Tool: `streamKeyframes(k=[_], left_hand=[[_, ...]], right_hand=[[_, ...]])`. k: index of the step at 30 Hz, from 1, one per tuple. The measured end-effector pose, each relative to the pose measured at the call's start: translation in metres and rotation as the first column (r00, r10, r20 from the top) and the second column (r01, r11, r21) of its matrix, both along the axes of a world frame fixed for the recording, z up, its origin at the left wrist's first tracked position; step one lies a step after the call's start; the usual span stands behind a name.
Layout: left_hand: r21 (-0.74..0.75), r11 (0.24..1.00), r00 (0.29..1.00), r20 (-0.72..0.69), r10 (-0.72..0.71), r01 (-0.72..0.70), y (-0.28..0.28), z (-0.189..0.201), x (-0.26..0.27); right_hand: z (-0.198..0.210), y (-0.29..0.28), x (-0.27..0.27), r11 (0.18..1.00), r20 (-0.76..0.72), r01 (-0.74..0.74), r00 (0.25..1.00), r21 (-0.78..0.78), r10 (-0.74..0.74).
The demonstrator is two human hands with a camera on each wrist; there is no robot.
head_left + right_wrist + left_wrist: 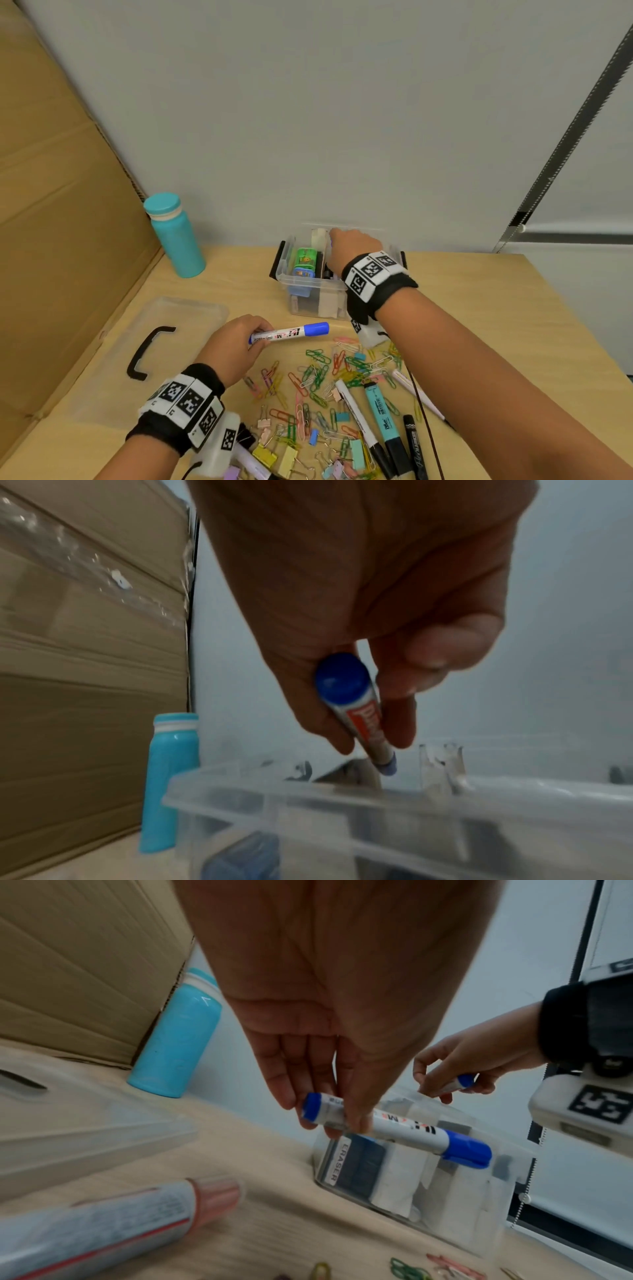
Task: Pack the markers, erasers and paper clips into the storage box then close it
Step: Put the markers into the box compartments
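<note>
Left hand (236, 346): grips a blue-capped marker (291, 333) above the bench (513, 325), beside scattered paper clips (318, 377).
Right hand (352, 246): pinches a second marker (356, 710) over the open storage box (308, 291).
Risk: angled marker may snag a divider, or tip the light box.

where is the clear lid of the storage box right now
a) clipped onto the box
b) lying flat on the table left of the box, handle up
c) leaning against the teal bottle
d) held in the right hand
b: in the head view the lid lies flat on the table, black handle up, to the left of the open storage box, while the left hand and right hand each hold a marker.
</note>
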State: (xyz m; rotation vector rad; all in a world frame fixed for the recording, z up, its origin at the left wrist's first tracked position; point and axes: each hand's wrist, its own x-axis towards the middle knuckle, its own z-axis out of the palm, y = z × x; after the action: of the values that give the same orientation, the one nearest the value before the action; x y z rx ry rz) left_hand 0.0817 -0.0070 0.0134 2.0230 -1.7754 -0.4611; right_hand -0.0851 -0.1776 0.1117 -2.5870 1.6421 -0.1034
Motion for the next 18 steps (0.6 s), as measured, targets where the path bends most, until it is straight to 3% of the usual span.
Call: streamKeyframes(k=[5, 10, 14, 18], left_hand=[[0.018, 1.0, 1.0, 0.009, 0.026, -0.026, 0.006, 0.001, 0.009], [0.024, 1.0, 1.0, 0.02, 0.017, -0.017, 0.009, 0.004, 0.009], [0.029, 1.0, 1.0, 0.02, 0.005, -0.006, 0.01, 0.006, 0.01], [0.029, 1.0, 1.0, -0.002, 0.003, -0.003, 0.015, 0.006, 0.011]], right_hand=[[-0.016, -0.01, 0.02, 0.995, -0.216, -0.008, 0.976, -0.097, -0.014], [-0.031, -0.024, 0.023, 0.999, -0.307, 0.024, 0.951, -0.04, -0.035], [-0.035, -0.026, 0.022, 0.997, -0.245, 0.081, 0.966, 0.004, -0.077], [-0.029, -0.016, -0.007, 0.994, 0.081, 0.069, 0.995, -0.086, -0.062]])
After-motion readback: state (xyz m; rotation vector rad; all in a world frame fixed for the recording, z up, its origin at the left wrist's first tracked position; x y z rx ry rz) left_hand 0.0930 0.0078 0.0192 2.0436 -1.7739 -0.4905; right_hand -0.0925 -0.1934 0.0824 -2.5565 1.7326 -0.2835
